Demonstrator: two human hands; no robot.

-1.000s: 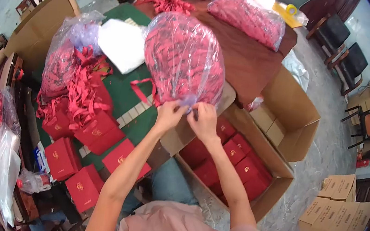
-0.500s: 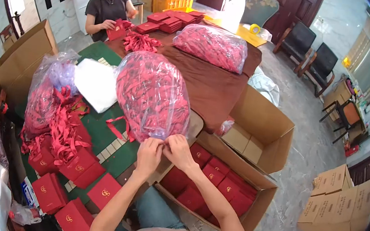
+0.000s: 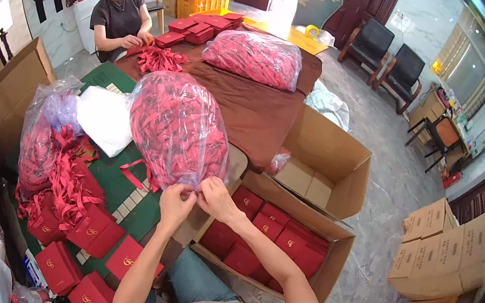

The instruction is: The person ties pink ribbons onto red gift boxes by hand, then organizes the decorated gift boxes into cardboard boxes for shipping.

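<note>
On green cloth (image 3: 104,171), your L hand (image 3: 177,205) & R hand (image 3: 217,200) pinch bag (image 3: 181,128) neck, fingers closed.

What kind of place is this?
Probably a small packing workshop, perhaps in a home: red boxes fill a carton, a bulging bag of red ribbons sits on the table, and a co-worker handles more red items.

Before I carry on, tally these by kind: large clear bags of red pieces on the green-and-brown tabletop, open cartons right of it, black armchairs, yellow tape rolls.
Large bags: 3 (one at the hands, held bag; back bag; left bag)
Open cartons: 2
Black armchairs: 2
Yellow tape roll: 1
Total: 8
</note>
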